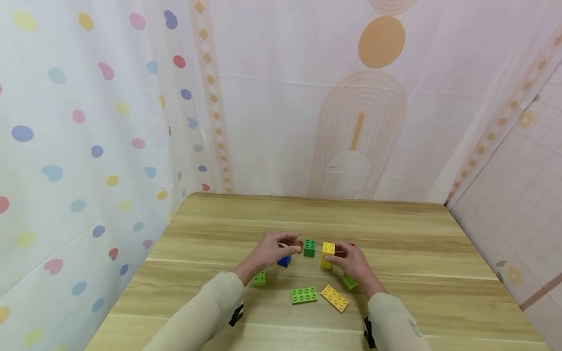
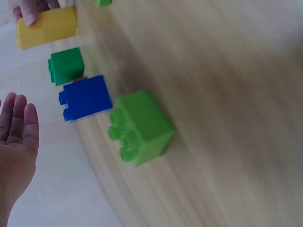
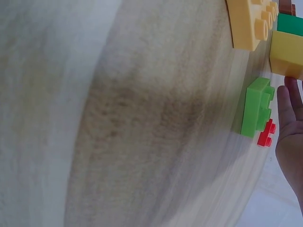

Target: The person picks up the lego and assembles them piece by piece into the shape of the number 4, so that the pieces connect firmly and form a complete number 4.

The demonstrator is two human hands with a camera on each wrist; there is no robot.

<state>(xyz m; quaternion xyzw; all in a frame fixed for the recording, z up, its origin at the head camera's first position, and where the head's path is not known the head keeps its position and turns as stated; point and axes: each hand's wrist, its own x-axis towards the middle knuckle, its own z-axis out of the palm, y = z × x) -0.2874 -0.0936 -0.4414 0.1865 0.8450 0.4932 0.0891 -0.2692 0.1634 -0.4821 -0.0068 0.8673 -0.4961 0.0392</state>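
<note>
Pale sleeves [image 1: 197,312] lie nearest, the right one bearing lettering too small to read. Wooden table [image 1: 439,273] beneath. Left of the dark green block [image 1: 309,248], the left hand [image 1: 277,247] holds thumb and fingers apart; right of it, the right hand [image 1: 351,262] pinches the yellow stack [image 1: 327,255], whose contact with the table cannot be told. Nearer than the dark green block: long lime block [image 1: 303,295] and amber block [image 1: 335,298]. Just left of it: blue block [image 1: 284,262] and brown block [image 1: 300,246], both partly hidden by the left hand. Farther right: red block [image 3: 266,133], mostly concealed in the head view.
</note>
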